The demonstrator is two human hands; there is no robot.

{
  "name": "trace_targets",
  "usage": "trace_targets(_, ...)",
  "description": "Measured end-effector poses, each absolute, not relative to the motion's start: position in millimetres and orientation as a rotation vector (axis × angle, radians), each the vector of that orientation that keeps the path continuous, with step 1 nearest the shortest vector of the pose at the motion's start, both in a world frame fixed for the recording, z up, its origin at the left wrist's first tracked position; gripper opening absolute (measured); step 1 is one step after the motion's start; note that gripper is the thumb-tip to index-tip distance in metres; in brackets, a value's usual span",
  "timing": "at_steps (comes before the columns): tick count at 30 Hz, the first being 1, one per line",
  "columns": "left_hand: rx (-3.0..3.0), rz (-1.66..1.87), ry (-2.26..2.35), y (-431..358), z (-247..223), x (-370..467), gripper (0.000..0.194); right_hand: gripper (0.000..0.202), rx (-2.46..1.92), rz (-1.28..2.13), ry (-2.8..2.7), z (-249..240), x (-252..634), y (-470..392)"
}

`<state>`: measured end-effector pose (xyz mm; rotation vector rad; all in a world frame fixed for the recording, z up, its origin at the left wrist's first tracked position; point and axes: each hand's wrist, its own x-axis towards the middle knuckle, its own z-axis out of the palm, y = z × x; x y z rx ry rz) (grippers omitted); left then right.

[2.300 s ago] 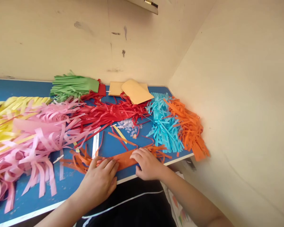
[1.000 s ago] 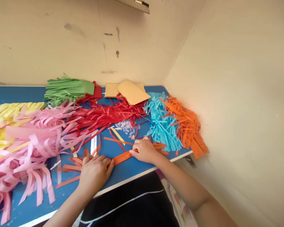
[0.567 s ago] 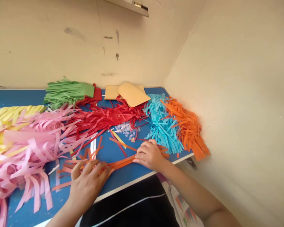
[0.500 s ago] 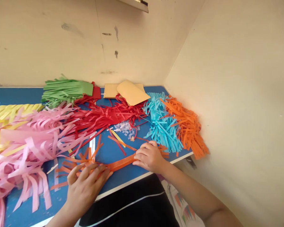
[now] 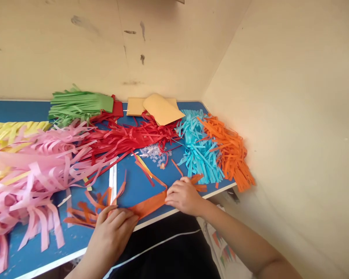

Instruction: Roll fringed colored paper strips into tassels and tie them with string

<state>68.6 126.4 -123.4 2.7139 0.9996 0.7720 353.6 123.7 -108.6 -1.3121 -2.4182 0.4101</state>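
The orange fringed paper lies along the front edge of the blue table, its smooth, flat band stretched between the two hands. The left hand holds one end, fingers close together, with loose, curling strips fanning out past it; the right hand grips the other, short strips poking out beyond. Crinkly light-blue fringe lies near the right front corner, beside a shaggy orange bundle.

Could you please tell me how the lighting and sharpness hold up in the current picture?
Head view: soft, even light, without harsh glare on the blue table; black cloth too dark for much detail; orange paper readable, fine edges slightly soft; small translucent pieces too tiny to identify.
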Motion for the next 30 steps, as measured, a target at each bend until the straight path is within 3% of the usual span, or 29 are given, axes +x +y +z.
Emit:
trace_targets(3,2.672,0.713,1.149,129,-119,70,0.019,0.024,-1.484,0.442,-2.345,-106,349,130)
trace_targets(9,2.68,0.497,1.449,134,-115,81,0.042,0.029,-1.648,0.249,-2.305,-108,333,136)
trace_targets(17,2.708,0.263,1.449,146,-115,83,0.043,0.033,-1.667,0.203,-2.28,-118,334,141)
trace_targets(23,2.879,0.612,1.379,144,-105,83,0.022,0.008,-1.519,-0.123,-2.148,-110,324,126)
trace_targets(26,2.948,0.679,1.137,139,-102,83,0.035,0.013,-1.225,-0.122,-2.346,-112,319,119)
trace_targets(30,2.934,0.762,1.101,133,-101,88,0.03,0.02,-1.141,-0.109,-2.472,-118,328,127)
